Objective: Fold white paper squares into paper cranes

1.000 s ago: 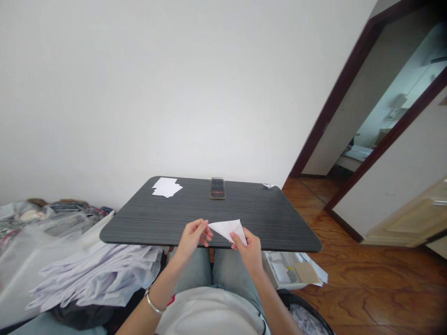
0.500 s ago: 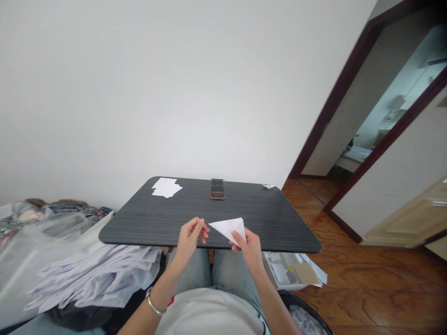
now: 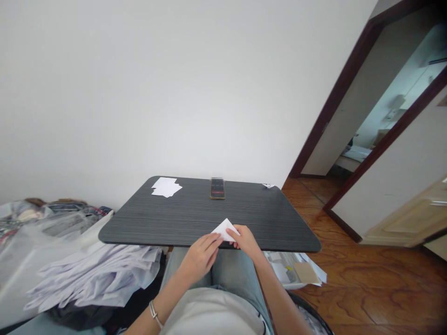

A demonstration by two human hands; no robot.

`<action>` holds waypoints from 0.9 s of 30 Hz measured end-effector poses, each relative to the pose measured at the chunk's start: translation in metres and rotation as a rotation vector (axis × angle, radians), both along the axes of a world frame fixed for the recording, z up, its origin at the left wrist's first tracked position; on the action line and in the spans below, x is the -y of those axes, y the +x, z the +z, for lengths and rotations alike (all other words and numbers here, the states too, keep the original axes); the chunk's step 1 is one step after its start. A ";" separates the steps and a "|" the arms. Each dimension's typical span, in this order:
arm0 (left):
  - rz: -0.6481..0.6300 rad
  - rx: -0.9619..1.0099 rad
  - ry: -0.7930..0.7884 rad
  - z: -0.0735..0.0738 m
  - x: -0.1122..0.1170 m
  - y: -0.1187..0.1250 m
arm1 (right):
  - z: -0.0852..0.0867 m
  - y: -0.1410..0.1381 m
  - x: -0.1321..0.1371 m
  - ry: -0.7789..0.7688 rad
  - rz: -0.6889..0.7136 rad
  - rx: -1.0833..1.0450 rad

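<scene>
A folded piece of white paper (image 3: 223, 228) is held between my two hands just over the front edge of the dark table (image 3: 157, 223), one corner pointing away from me. My right hand (image 3: 243, 238) pinches its right side, thumb on top and fingers beneath. At its left corner, my left hand (image 3: 201, 253) has its fingers closed along the paper's edge; the fingertips partly cover that corner. Several loose white sheets (image 3: 166, 187) lie overlapped at the table's back left. A small folded white paper piece (image 3: 268, 185) rests near the back right corner.
A phone (image 3: 217, 188) lies at the table's back middle, against the white wall side. White folded cloth (image 3: 101, 274) is heaped at the left. Below the table's right side are a box of papers (image 3: 288, 272) and a black-rimmed bin (image 3: 309, 307).
My left hand has moved from beside the paper onto its left corner and closed there. The paper has turned, its pointed end swinging from left to away from me.
</scene>
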State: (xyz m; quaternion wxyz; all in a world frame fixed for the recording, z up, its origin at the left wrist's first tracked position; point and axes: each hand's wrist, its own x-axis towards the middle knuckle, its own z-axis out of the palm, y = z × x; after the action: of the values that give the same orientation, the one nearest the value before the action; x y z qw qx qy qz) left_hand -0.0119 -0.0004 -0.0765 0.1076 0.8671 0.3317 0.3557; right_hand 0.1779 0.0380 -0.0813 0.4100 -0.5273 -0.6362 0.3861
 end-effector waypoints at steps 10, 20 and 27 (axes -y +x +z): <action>0.172 0.112 -0.127 -0.027 0.008 0.024 | 0.001 -0.009 -0.005 0.080 -0.103 0.003; 0.163 0.889 -0.636 0.012 -0.017 0.019 | 0.002 -0.039 0.033 0.023 -0.016 -0.427; 0.125 0.774 -0.672 0.020 -0.015 0.014 | 0.015 -0.031 0.034 0.071 -0.044 -0.400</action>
State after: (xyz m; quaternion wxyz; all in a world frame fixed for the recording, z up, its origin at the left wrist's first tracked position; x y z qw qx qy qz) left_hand 0.0021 0.0144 -0.0569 0.4737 0.5680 0.4145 0.5303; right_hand 0.1472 0.0037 -0.0664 0.5547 -0.4393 -0.5436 0.4514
